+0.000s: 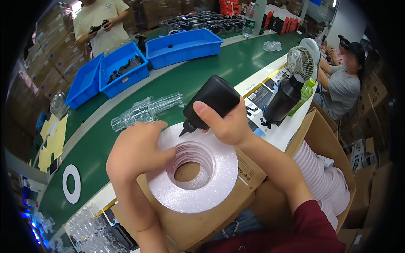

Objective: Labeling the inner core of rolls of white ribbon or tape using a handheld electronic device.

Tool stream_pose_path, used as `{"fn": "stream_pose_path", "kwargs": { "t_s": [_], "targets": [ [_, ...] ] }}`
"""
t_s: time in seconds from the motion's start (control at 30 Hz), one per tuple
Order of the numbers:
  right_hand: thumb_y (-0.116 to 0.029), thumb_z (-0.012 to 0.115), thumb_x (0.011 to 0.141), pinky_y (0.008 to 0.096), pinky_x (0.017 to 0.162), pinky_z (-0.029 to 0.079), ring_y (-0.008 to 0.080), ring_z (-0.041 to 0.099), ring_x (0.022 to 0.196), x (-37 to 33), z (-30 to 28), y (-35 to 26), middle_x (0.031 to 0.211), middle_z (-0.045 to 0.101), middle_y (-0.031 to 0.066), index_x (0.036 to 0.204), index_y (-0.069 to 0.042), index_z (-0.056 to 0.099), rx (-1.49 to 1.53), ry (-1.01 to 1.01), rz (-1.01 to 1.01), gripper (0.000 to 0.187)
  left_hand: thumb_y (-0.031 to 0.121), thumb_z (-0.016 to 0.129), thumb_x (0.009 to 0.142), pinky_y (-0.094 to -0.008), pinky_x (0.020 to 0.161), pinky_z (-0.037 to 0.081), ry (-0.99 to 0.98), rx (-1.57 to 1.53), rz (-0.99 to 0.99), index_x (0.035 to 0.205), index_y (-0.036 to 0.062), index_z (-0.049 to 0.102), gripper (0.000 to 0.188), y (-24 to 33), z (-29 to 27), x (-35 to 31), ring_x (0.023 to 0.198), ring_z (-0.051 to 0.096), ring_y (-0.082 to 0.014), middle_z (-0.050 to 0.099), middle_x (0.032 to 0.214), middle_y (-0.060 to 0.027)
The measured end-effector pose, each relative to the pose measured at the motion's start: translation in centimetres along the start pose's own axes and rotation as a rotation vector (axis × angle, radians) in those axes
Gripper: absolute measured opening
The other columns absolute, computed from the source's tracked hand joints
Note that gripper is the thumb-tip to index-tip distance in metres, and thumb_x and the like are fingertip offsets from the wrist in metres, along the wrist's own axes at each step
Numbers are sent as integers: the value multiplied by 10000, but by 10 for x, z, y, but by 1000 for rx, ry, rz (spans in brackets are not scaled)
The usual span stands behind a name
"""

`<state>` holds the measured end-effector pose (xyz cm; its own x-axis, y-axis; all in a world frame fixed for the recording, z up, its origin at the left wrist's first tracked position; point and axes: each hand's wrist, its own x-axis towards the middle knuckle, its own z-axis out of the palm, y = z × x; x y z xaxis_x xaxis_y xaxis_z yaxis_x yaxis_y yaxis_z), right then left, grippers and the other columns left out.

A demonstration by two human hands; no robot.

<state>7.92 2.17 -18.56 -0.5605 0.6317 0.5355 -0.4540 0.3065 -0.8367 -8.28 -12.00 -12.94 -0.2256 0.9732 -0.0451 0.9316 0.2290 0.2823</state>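
A stack of white, glittery flat rings (pixel 211 196) sits in front of me on a brown cardboard box (pixel 181 232). My left hand (pixel 137 154) grips the stack's left side, its thumb at the rim of the centre hole. In my right hand (pixel 228 122) is a black squeeze bottle (pixel 215 95), tilted with its nozzle down. The nozzle tip is at the top ring's far face; whether it touches, I cannot tell. Beyond the stack lies a bundle of clear plastic pieces (pixel 145 111) on the green table (pixel 101 147).
One loose white ring (pixel 71 184) lies at the left. Blue bins (pixel 185 55) stand along the far side. To the right are a larger black bottle (pixel 283 99), a fan (pixel 300 61) and a carton of white rings (pixel 322 181). Other people (pixel 341 90) sit or stand nearby.
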Motion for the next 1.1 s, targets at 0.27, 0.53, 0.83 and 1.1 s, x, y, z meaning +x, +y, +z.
{"fn": "stream_pose_path", "kwargs": {
  "t_s": [0.27, 0.53, 0.83, 1.1],
  "targets": [
    [-157, 765, 911, 261, 545, 488, 70, 613, 640, -1, -14, -9, 725, 683, 36, 868, -2, 659, 12, 13, -8, 192, 300, 794, 650, -438, 798, 560, -13, -2, 9, 1099, 14, 722, 538, 15, -2, 3, 871, 710, -385, 729, 934, -228],
    [-148, 767, 907, 259, 565, 497, 69, 619, 663, -2, -23, -25, 740, 687, 33, 867, 2, 664, 15, -3, 17, 186, 289, 813, 647, -437, 812, 557, -36, -5, -1, 1141, 36, 707, 565, 27, -10, 1, 892, 710, -386, 732, 958, -218],
    [-151, 768, 907, 258, 562, 496, 69, 620, 656, -5, -27, -42, 740, 699, 42, 870, 7, 675, 12, -1, 37, 187, 286, 819, 656, -432, 832, 552, 7, 3, 19, 1139, 43, 705, 553, 39, -16, -4, 919, 708, -375, 735, 975, -206],
    [-192, 783, 893, 264, 571, 506, 77, 644, 664, -9, -38, -57, 712, 695, 48, 861, 4, 670, -52, -3, 2, 228, 298, 811, 681, -455, 819, 560, -10, -9, 29, 1133, 44, 713, 528, 58, -23, -12, 899, 706, -392, 727, 912, -223]
  ]
}}
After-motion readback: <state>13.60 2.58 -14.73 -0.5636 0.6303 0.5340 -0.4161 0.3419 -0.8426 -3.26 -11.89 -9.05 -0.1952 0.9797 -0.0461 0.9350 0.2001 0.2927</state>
